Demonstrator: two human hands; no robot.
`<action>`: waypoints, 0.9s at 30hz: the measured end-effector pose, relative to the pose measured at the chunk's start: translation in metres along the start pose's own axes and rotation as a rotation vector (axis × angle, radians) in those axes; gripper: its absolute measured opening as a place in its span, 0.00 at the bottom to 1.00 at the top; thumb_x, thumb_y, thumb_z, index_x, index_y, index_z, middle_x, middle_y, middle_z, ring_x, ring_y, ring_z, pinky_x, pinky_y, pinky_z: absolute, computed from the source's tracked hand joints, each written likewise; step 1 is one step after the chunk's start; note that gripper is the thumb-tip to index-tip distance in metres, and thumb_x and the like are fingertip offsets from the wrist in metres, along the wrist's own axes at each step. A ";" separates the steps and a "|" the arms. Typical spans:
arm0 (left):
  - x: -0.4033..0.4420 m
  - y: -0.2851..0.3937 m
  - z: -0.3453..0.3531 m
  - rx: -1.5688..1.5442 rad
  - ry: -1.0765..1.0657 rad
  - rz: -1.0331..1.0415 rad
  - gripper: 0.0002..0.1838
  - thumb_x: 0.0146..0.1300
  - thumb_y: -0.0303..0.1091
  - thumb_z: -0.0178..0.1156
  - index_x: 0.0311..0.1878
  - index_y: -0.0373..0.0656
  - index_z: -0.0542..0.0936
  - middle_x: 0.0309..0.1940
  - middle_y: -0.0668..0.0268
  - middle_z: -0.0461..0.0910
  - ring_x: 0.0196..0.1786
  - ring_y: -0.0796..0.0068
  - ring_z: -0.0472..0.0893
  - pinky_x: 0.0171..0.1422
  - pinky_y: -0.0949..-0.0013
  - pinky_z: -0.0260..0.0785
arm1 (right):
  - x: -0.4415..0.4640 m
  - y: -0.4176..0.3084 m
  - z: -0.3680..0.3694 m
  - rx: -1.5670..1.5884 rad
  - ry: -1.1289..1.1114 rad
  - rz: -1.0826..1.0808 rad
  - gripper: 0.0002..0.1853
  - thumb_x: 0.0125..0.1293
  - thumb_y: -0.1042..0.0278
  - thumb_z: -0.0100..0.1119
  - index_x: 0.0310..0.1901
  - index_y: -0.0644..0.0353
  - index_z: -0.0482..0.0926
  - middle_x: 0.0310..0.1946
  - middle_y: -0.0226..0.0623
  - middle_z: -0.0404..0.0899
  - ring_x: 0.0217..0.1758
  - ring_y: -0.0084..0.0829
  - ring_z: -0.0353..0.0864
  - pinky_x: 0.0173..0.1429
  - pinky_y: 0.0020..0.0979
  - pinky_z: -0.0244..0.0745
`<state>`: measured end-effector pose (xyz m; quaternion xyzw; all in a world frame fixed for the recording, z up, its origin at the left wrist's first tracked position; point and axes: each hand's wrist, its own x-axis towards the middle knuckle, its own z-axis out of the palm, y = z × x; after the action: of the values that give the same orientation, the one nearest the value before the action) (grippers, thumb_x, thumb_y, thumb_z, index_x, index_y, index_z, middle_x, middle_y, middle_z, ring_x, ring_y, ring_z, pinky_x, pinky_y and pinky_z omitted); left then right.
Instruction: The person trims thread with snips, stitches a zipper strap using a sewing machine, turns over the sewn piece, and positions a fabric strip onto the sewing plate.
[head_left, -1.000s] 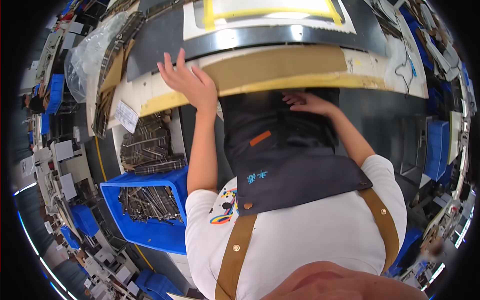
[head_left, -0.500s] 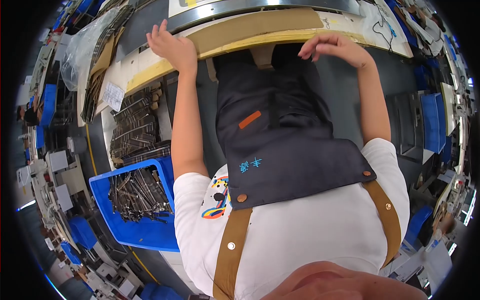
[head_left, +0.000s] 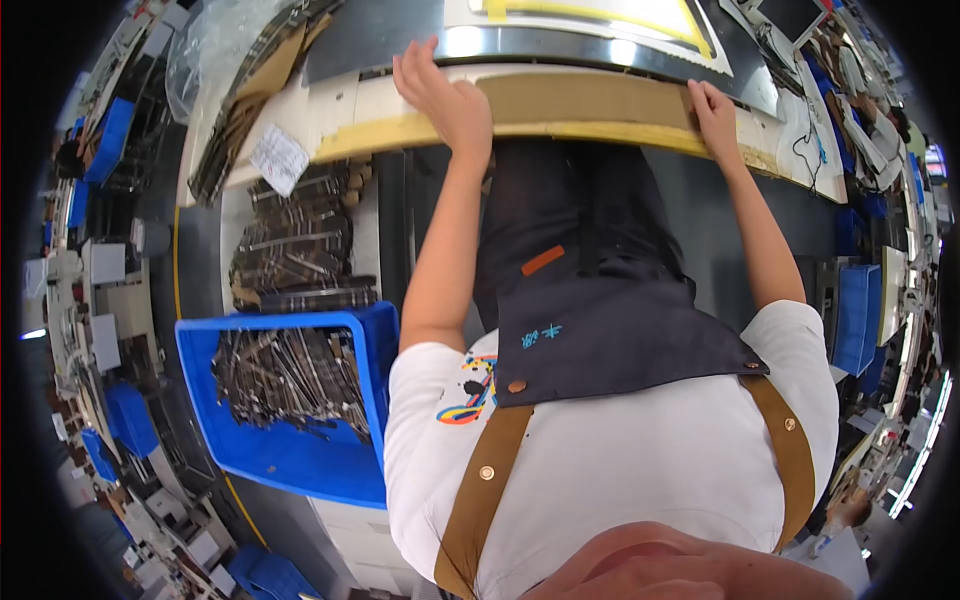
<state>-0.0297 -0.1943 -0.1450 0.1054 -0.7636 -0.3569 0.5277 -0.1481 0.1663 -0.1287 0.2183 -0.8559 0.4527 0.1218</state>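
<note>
Wearing a dark apron (head_left: 620,345) w/ brown straps (head_left: 487,470) over a white tee (head_left: 640,450), the person has both hands at the front of the table (head_left: 345,105); L hand (head_left: 445,100) is open, palm down, fingers loosely spread, above the table's front, just beside the L end of the brown strip (head_left: 590,100); R hand (head_left: 714,115) has its fingers curled at the strip's R end, can't tell if they pinch it or only rest there; strip lies flat lengthwise betw. the hands, betw. the grey plate (head_left: 375,40) & the yellow front edge (head_left: 560,131); on the plate, a white board (head_left: 465,12) w/ yellow tape (head_left: 695,33), cut off by top of view; far L of table: clear bag (head_left: 200,50), plaid cloth (head_left: 222,150) & a paper (head_left: 280,160) w/ writing, too small to read; R end of table: black cord (head_left: 808,160); below the table's L part, a plaid pile (head_left: 300,240), & nearer the person a blue bin (head_left: 300,465) w/ plaid pieces (head_left: 290,380) heaped inside; another blue container (head_left: 858,320) stands off to the R, well apart from R hand
</note>
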 end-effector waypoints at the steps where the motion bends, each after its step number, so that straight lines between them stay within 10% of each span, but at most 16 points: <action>1: 0.000 0.000 0.000 -0.009 -0.001 -0.008 0.36 0.49 0.13 0.44 0.67 0.39 0.71 0.70 0.48 0.66 0.78 0.38 0.53 0.82 0.40 0.43 | -0.001 0.001 0.001 0.004 -0.006 0.007 0.22 0.78 0.61 0.57 0.25 0.62 0.66 0.19 0.25 0.59 0.26 0.16 0.57 0.31 0.27 0.56; 19: 0.013 0.016 -0.012 0.239 -0.249 -0.193 0.32 0.61 0.17 0.44 0.71 0.34 0.69 0.75 0.48 0.64 0.81 0.42 0.52 0.83 0.42 0.40 | -0.010 -0.025 0.001 0.024 -0.023 0.064 0.18 0.72 0.70 0.61 0.25 0.64 0.66 0.19 0.39 0.61 0.22 0.34 0.61 0.29 0.36 0.57; 27: 0.110 0.013 0.145 0.194 -0.642 0.062 0.27 0.74 0.31 0.53 0.73 0.32 0.68 0.73 0.47 0.67 0.78 0.48 0.63 0.82 0.54 0.54 | -0.007 -0.029 -0.006 0.218 -0.069 0.001 0.14 0.68 0.73 0.64 0.26 0.62 0.71 0.20 0.37 0.66 0.24 0.37 0.67 0.32 0.38 0.61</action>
<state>-0.2009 -0.1813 -0.0840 0.0140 -0.9241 -0.2814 0.2582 -0.1280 0.1591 -0.1072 0.2453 -0.8053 0.5355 0.0675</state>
